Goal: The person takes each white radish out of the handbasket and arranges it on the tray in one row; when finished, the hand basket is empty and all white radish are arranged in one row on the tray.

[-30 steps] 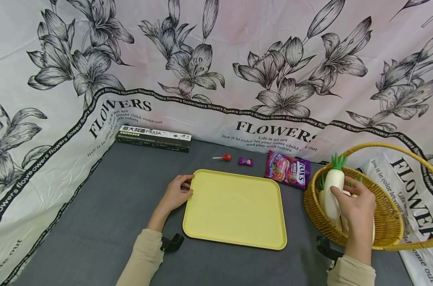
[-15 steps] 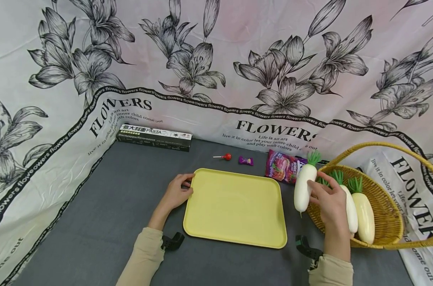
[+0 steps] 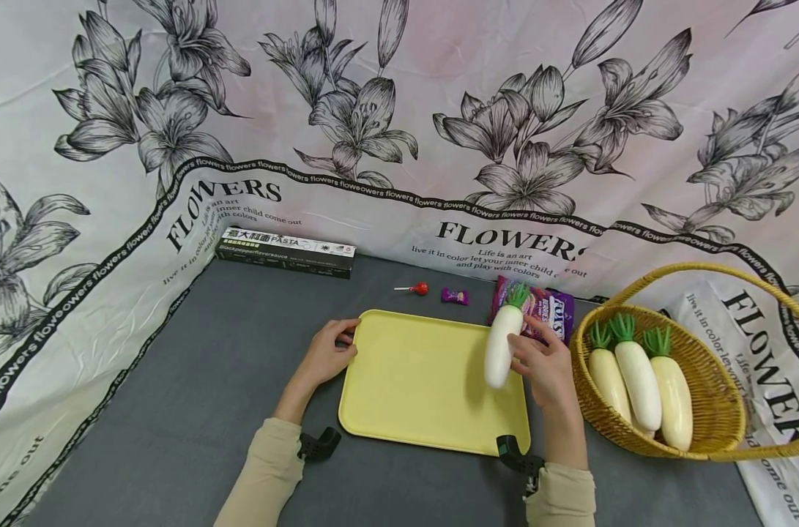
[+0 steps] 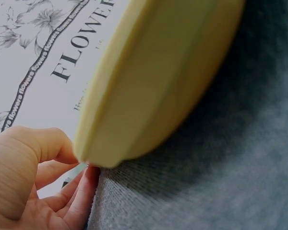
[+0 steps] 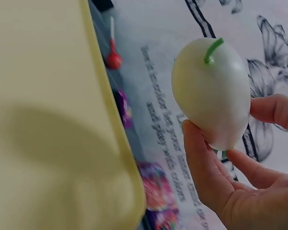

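Note:
A white radish (image 3: 501, 348) with green leaf stubs is in my right hand (image 3: 547, 366), held over the right part of a yellow tray (image 3: 412, 388). In the right wrist view its rounded end (image 5: 211, 91) faces the camera, gripped between thumb and fingers, and a shadow falls on the tray. My left hand (image 3: 329, 355) pinches the tray's upper left edge; the left wrist view has the fingertips at the tray corner (image 4: 101, 155). More radishes (image 3: 638, 380) lie in a wicker basket (image 3: 715, 388) on the right, leaves toward the back.
Behind the tray lie a red lollipop (image 3: 420, 288), a purple wrapped candy (image 3: 455, 296) and a purple candy bag (image 3: 557, 311), partly covered by the radish. A pasta box (image 3: 285, 252) stands at the back left, against the flowered cloth (image 3: 373, 227). The basket's handle (image 3: 735, 272) arches up.
My right hand has lifted the radish out of the basket and carried it left, past the candy bag, to over the tray. The left hand has stayed at the tray edge.

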Demonstrator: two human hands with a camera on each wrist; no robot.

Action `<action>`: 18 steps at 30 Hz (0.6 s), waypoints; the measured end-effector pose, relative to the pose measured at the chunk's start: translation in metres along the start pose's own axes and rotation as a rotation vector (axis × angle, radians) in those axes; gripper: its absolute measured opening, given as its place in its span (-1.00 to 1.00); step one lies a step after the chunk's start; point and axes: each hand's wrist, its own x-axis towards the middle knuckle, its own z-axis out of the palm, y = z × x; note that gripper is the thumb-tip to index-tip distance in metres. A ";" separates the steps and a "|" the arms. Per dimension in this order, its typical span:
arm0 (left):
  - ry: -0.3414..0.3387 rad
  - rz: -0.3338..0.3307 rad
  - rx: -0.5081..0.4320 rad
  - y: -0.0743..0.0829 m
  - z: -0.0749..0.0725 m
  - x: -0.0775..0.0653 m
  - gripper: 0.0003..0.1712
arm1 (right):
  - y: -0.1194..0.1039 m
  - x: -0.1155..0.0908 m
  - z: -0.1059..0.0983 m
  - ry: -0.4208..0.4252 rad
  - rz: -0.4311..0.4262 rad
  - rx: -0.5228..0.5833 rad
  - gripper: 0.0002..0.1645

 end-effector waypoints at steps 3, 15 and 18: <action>0.003 0.000 0.004 -0.001 0.000 0.001 -0.42 | 0.006 0.002 0.012 -0.017 0.008 0.021 -0.29; 0.011 0.004 0.012 0.000 0.001 0.002 -0.45 | 0.021 0.000 0.055 -0.112 0.034 0.060 -0.31; 0.015 0.005 0.018 0.001 0.001 0.001 -0.45 | 0.027 -0.001 0.066 -0.140 0.029 0.068 -0.31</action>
